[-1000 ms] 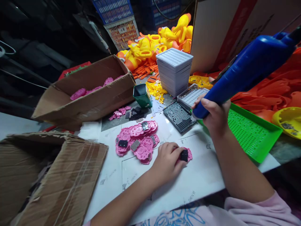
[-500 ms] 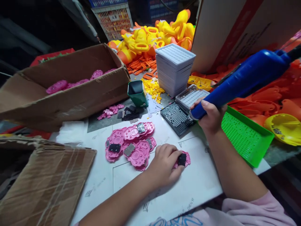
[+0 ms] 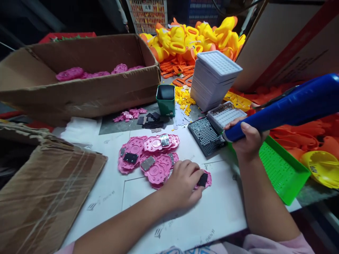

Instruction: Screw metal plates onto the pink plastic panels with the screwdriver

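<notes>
My left hand (image 3: 185, 185) is closed over the edge of a pink plastic part (image 3: 208, 180) that lies on the white sheet. A small black plate (image 3: 203, 179) sits on that part; the rest is hidden under my fingers. In my right hand (image 3: 249, 139) is a blue electric screwdriver (image 3: 286, 106), held tilted, its tip at the near right edge of a black screw tray (image 3: 205, 135) full of small metal screws. Left of my left hand lies a pile of pink plastic parts (image 3: 156, 173), some bearing black or grey plates.
Behind stand a cardboard box (image 3: 106, 95) with pink parts, a green cup (image 3: 166, 102) and a stack of white trays (image 3: 214, 81). A green basket (image 3: 280, 169) is at right, another cardboard box (image 3: 66, 197) at near left. Yellow toy parts (image 3: 185, 38) are heaped at the back.
The camera view has shifted, so the surroundings appear displaced. Both hands keep their holds, and the screwdriver tip stays at the screw tray.
</notes>
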A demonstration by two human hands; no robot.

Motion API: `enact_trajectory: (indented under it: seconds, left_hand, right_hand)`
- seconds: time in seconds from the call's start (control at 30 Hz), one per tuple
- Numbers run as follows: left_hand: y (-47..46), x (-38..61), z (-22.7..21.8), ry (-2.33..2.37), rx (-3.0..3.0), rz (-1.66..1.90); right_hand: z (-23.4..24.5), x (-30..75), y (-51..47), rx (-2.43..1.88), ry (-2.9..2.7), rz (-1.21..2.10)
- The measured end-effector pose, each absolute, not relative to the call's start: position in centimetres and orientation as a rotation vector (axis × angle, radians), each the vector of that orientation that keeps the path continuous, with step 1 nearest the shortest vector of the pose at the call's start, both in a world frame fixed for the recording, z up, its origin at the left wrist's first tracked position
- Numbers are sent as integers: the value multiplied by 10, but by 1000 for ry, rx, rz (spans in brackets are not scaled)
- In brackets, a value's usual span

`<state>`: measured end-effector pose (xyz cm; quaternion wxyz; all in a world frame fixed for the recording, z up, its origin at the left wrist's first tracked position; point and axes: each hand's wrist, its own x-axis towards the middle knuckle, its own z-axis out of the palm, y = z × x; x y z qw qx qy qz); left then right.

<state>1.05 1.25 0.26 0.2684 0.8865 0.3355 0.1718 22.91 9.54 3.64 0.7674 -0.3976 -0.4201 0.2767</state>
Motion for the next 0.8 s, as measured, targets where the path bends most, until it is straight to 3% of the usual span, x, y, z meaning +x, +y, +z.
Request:
enact_trajectory:
  seconds: [0.8]
  left_hand:
    - [11, 13, 3, 987, 2316, 568]
  right_hand:
    - [51, 228, 92, -866, -855, 554]
